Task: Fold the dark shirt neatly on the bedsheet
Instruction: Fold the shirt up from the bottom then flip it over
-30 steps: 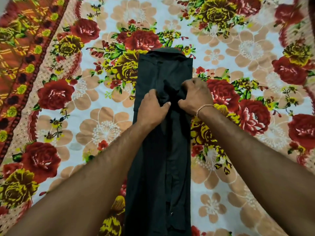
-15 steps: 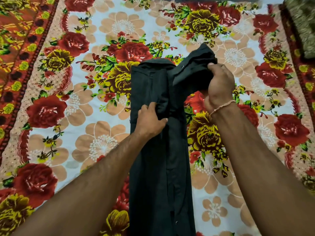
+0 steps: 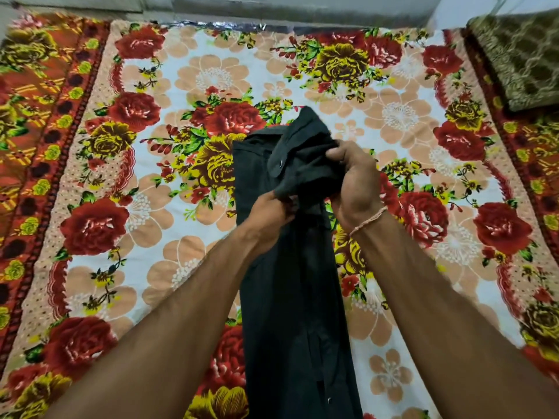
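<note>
The dark shirt (image 3: 290,297) lies in a long strip down the middle of the bedsheet (image 3: 169,267), and both arms reach over it. At 9 o'clock and at 3 o'clock of the shirt the sheet lies flat, with room for a hand. At 2 o'clock a green patterned blanket (image 3: 520,55) sits on the corner. At 12 o'clock the wall (image 3: 272,7) stands in the way.
</note>
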